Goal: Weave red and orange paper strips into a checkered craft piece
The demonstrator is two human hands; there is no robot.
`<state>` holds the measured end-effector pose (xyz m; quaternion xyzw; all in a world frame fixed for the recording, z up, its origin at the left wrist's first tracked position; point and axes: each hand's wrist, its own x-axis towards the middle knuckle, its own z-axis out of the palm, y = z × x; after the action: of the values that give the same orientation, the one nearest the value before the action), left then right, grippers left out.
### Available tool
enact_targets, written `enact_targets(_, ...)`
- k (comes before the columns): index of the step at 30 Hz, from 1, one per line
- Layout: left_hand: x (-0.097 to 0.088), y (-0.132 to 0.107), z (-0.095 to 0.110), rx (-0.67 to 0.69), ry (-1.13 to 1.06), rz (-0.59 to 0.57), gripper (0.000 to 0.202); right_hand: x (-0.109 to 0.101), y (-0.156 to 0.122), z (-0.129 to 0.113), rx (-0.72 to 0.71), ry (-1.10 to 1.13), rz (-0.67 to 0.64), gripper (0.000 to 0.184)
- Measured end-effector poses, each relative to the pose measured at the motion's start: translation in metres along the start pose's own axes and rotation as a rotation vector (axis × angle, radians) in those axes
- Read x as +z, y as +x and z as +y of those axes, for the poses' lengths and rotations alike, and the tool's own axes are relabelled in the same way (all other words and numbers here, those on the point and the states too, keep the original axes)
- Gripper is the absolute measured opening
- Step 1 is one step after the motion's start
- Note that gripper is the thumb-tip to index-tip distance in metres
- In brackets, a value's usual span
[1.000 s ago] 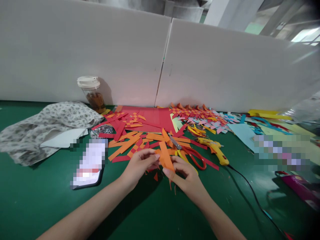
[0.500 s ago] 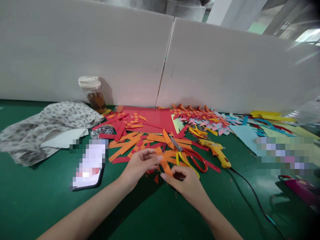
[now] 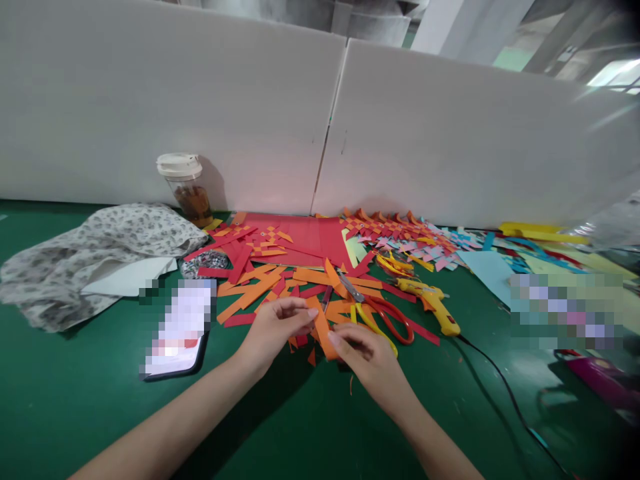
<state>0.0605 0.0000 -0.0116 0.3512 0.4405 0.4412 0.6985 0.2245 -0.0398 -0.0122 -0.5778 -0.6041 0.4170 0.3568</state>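
Observation:
An orange paper strip [image 3: 324,333] is held slantwise between my two hands, over the near edge of a pile of cut paper. My left hand [image 3: 277,330] pinches its upper part between thumb and fingers. Lower down, my right hand [image 3: 367,353] grips the strip with its thumb on top; the curled fingers partly hide behind it. Just beyond my right hand lie scissors [image 3: 383,313] with red and yellow handles, their blades on the paper. Loose orange strips [image 3: 265,283] and red strips [image 3: 243,263] are heaped beyond my hands.
A phone [image 3: 183,327] and a patterned cloth [image 3: 110,240] lie left, near a lidded cup [image 3: 187,190]. To the right is a yellow glue gun [image 3: 435,310] with a black cord. Woven paper pieces [image 3: 395,230] and red sheets [image 3: 300,233] line the white partition [image 3: 225,100].
My right hand has shifted slightly left and its thumb now lies on the orange strip. The strip's lower end has moved a little left and down. My left hand stays nearly in place.

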Motion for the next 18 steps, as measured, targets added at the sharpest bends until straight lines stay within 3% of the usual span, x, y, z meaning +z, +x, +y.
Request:
enact_targets(4, 0.004, 0.000, -0.013, -0.030, 0.015, -0.046, 0.023, 0.001, 0.003, 0.005, 0.032, 0.080, 0.083, 0.026)
enact_targets(11, 0.007, -0.002, -0.038, 0.031, 0.040, -0.117, 0.024, 0.002, 0.004, 0.010, 0.074, 0.089, -0.015, 0.030)
enact_targets(18, 0.003, -0.011, -0.045, 0.160, 0.212, -0.142, 0.007, 0.006, 0.001, 0.007, 0.077, 0.051, -0.106, 0.024)
